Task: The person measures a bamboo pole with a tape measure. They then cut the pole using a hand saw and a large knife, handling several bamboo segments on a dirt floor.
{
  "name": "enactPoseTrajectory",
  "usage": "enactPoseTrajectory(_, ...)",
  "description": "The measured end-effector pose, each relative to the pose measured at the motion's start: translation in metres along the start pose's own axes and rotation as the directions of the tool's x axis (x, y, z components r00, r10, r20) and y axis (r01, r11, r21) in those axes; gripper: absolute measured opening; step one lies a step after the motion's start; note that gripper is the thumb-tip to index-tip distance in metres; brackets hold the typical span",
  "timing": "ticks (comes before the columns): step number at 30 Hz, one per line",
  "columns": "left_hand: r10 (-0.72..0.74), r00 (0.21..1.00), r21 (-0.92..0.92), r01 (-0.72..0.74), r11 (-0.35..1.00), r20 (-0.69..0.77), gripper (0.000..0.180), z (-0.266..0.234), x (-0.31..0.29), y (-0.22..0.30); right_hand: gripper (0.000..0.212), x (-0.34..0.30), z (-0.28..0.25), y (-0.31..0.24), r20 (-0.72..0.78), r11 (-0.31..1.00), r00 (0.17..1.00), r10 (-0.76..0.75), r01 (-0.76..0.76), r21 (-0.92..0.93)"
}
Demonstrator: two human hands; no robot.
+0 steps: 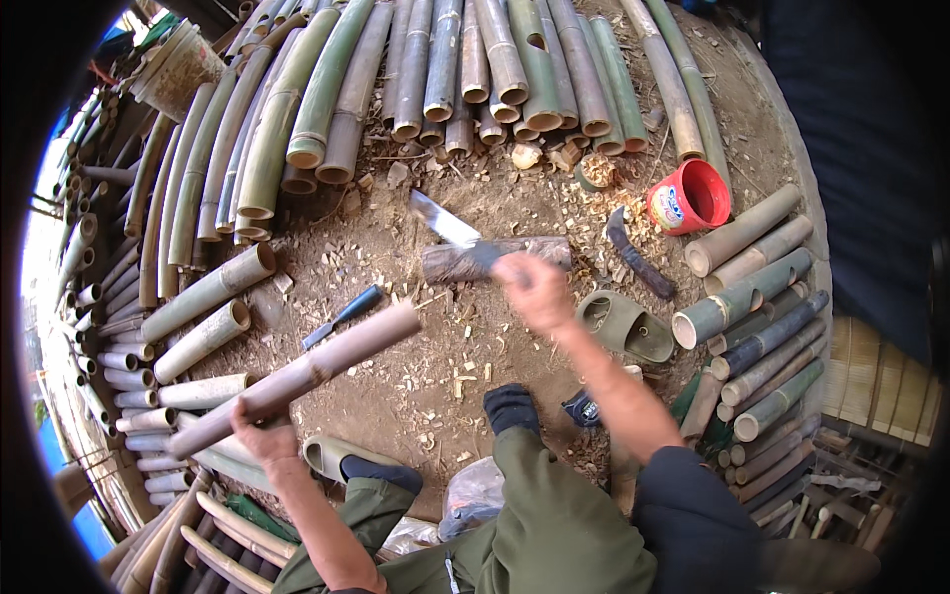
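A length of brownish bamboo (336,351) is gripped near its lower end by my left hand (265,438), slanting up to the right above the dirt floor. My right hand (536,295) is closed on the dark handle of a knife (445,220), its bright broad blade pointing up and left. Under the knife lies a short wooden log (450,265), and I cannot tell if the blade touches it. A chisel (341,318) with a dark blue handle rests beyond the bamboo. Right of the log lies a curved knife (633,255) with a dark handle.
Rows of bamboo poles (445,64) line the far side, with cut bamboo pieces (757,297) stacked at the right and left. A red tub (665,203), an olive sandal (633,332) and a tape measure (582,408) sit on the right. Shavings litter the ground.
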State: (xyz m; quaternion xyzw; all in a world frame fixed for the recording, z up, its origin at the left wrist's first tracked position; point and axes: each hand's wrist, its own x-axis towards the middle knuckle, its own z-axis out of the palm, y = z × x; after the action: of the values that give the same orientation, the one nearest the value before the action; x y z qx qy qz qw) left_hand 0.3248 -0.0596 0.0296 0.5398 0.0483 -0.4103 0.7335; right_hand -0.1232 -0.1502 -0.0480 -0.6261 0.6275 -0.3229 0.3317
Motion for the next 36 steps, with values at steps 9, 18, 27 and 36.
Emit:
enactPoseTrajectory(9,-0.442,0.884,-0.129,0.425,0.896,-0.152,0.048,0.027,-0.017,-0.153,0.081,-0.008,-0.105,0.126,0.051,0.657,0.980,-0.190,0.166,-0.735)
enactPoseTrajectory(18,-0.553,0.829,-0.184,0.532,0.826,-0.085,0.050,0.040,-0.029,-0.221,0.084,0.000,0.018,0.040,0.293,0.727,0.954,0.065,0.156,-0.668)
enactPoseTrajectory(27,-0.622,0.783,0.714,0.448,0.537,-0.024,0.044,0.031,-0.077,-0.208,0.071,-0.232,-0.021,0.026,0.376,0.638,0.808,0.453,0.000,-0.770)
enactPoseTrajectory(36,-0.692,0.404,0.799,-0.372,0.474,0.598,0.080,0.020,-0.177,-0.231,0.086,-0.205,-0.039,0.027,0.237,0.937,0.907,0.348,-0.330,-0.114)
